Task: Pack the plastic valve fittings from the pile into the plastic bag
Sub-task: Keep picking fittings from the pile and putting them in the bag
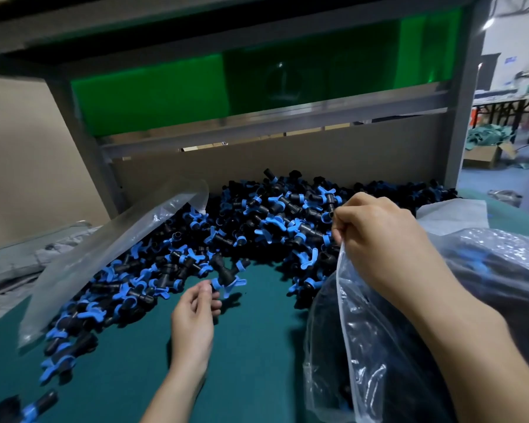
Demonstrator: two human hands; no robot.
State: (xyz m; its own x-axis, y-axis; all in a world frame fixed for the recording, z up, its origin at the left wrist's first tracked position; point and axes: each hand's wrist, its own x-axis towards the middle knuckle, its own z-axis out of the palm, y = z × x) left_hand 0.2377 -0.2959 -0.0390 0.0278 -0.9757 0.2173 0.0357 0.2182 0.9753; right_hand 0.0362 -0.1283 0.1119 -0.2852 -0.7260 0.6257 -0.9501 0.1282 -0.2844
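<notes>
Bag (364,331) pinched by right hand (376,236); left fingers (207,289) pinch fitting (223,274), seemingly pointing away.

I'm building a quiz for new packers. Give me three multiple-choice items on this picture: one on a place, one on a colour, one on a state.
1. Where is the plastic bag that a hand holds?
A) right of the pile
B) left of it
C) behind it

2. What colour are the handles of the fittings?
A) red
B) blue
C) yellow

3. What does the right hand do?
A) lies flat and open
B) pinches the bag's rim
C) hangs idle

Answers:
1 A: the bag bulges at the pile's right edge.
2 B: blue handles sit on black bodies.
3 B: its fingertips grip the clear rim.
</notes>
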